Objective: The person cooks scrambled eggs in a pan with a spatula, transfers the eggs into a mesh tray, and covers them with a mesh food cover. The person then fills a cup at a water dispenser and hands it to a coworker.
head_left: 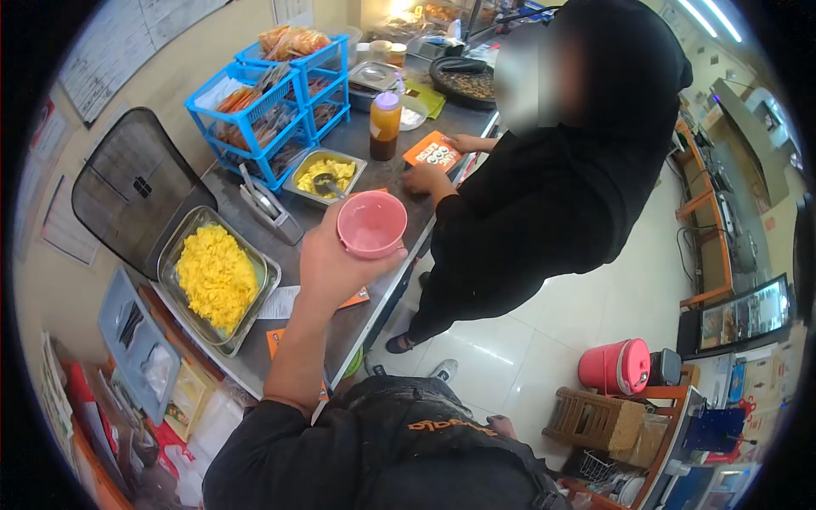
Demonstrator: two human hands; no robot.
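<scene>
My left hand [334,268] is wrapped round a pink cup [372,224], held up over the counter with its open top facing me; the inside looks empty. Low at my side, beside the dark apron, my right hand [501,427] shows only in part, and its fingers are too small to make out. Behind the cup is a metal tray [360,168] of yellow food with a spoon in it. A larger glass dish [263,274] of scrambled yellow food lies to the left. Orange printed cards [274,341] lie partly under my forearm.
A co-worker [544,187] in black stands at the counter's right edge, both hands on an orange packet [435,151]. Blue racks [283,177], a sauce bottle [384,127] and a metal dispenser [270,208] stand on the counter. A red bucket [608,367] is at the right.
</scene>
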